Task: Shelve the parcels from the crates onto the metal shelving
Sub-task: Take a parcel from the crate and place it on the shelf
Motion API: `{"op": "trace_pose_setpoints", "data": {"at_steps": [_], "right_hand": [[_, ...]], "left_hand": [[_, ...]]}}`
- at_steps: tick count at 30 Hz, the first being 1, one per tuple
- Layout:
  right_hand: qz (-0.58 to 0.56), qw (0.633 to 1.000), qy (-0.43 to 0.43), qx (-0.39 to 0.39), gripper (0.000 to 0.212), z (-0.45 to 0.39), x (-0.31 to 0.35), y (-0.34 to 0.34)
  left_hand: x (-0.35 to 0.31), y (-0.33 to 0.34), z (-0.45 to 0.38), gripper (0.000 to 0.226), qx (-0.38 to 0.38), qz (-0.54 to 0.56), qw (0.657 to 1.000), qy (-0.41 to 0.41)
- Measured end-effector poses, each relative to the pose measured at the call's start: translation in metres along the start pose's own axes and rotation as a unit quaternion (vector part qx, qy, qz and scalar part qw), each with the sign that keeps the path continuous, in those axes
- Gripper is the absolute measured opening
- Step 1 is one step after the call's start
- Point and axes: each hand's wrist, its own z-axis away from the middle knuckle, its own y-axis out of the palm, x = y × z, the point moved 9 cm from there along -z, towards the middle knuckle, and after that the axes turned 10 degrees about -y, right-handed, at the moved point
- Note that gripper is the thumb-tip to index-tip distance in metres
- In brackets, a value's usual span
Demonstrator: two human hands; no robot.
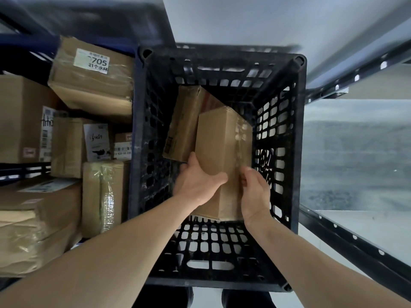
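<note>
Inside crate (295,134), gripped parcel (222,143) lies lengthwise (tilted).

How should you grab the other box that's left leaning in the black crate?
Probably by its long side faces, reaching down from above. The leaning box stands tilted against the crate wall, upper end free, while both hands hold the front box.
</note>
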Motion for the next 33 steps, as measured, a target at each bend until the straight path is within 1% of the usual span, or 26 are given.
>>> {"op": "trace_pose_setpoints", "data": {"at_steps": [2, 4, 5, 6, 7, 10, 12, 13, 15, 17, 19, 20, 21, 22, 23, 24, 26, 28, 30, 31, 33], "right_hand": [[0.050, 0.999, 0.006, 0.012, 0.035, 0.003, 0.003, -0.008], [0.093, 0.995, 0.022, 0.040, 0.036, 0.005, -0.002, -0.014], [0.104, 0.993, 0.032, 0.051, 0.038, 0.006, -0.004, -0.016], [0.109, 0.991, 0.041, 0.059, 0.041, 0.008, -0.005, -0.018], [0.110, 0.990, 0.053, 0.062, 0.045, 0.009, -0.007, -0.019], [0.056, 0.994, 0.084, 0.049, 0.058, 0.016, -0.005, -0.024], [-0.010, 0.991, 0.125, 0.048, 0.071, 0.020, -0.009, -0.026], [-0.059, 0.985, 0.151, 0.058, 0.072, 0.020, -0.011, -0.025], [-0.126, 0.975, 0.171, 0.070, 0.061, 0.021, -0.009, -0.026], [-0.177, 0.970, 0.151, 0.073, 0.053, 0.017, -0.006, -0.030], [-0.215, 0.967, 0.122, 0.065, 0.049, 0.015, 0.003, -0.034], [-0.228, 0.965, 0.116, 0.062, 0.046, 0.015, 0.010, -0.032], [-0.229, 0.965, 0.116, 0.058, 0.045, 0.016, 0.017, -0.027], [-0.225, 0.965, 0.125, 0.050, 0.047, 0.016, 0.021, -0.023], [-0.218, 0.966, 0.135, 0.040, 0.052, 0.015, 0.025, -0.020], [-0.205, 0.968, 0.141, 0.032, 0.052, 0.013, 0.029, -0.017], [-0.165, 0.975, 0.148, 0.015, 0.039, 0.008, 0.037, -0.017], [-0.129, 0.978, 0.166, 0.003, 0.040, 0.000, 0.040, -0.020], [-0.092, 0.979, 0.184, -0.008, 0.041, -0.002, 0.044, -0.023], [-0.079, 0.979, 0.187, -0.011, 0.039, -0.002, 0.047, -0.024], [-0.049, 0.982, 0.181, -0.024, 0.037, -0.004, 0.051, -0.028]], "left_hand": [[-0.002, -0.007, 0.006, 0.086, 0.015, 0.018, 1.000, 0.007], [-0.005, -0.013, 0.012, 0.055, 0.032, 0.043, 0.999, 0.011], [-0.006, -0.016, 0.014, 0.036, 0.039, 0.056, 0.998, 0.011], [-0.007, -0.018, 0.016, 0.022, 0.048, 0.069, 0.996, 0.006], [-0.005, -0.019, 0.015, 0.022, 0.059, 0.083, 0.995, -0.005], [0.000, -0.018, 0.017, 0.037, 0.120, 0.133, 0.981, -0.074], [-0.001, -0.019, 0.018, 0.043, 0.159, 0.136, 0.971, -0.112], [-0.004, -0.021, 0.018, 0.048, 0.173, 0.126, 0.969, -0.122], [-0.012, -0.028, 0.013, 0.057, 0.203, 0.118, 0.963, -0.133], [-0.016, -0.033, 0.009, 0.064, 0.252, 0.143, 0.945, -0.152], [-0.016, -0.035, 0.012, 0.059, 0.297, 0.190, 0.918, -0.180], [-0.015, -0.036, 0.013, 0.058, 0.300, 0.204, 0.914, -0.184], [-0.013, -0.036, 0.012, 0.064, 0.297, 0.216, 0.912, -0.184], [-0.012, -0.036, 0.011, 0.073, 0.289, 0.236, 0.910, -0.181], [-0.014, -0.036, 0.013, 0.077, 0.277, 0.267, 0.908, -0.168], [-0.020, -0.038, 0.014, 0.073, 0.260, 0.309, 0.903, -0.144], [-0.028, -0.048, 0.013, 0.058, 0.210, 0.393, 0.891, -0.092], [-0.029, -0.054, 0.011, 0.049, 0.181, 0.434, 0.880, -0.068], [-0.029, -0.057, 0.011, 0.048, 0.178, 0.424, 0.887, -0.049], [-0.029, -0.059, 0.010, 0.050, 0.175, 0.405, 0.896, -0.041], [-0.030, -0.064, 0.011, 0.061, 0.177, 0.361, 0.915, -0.031]]}}
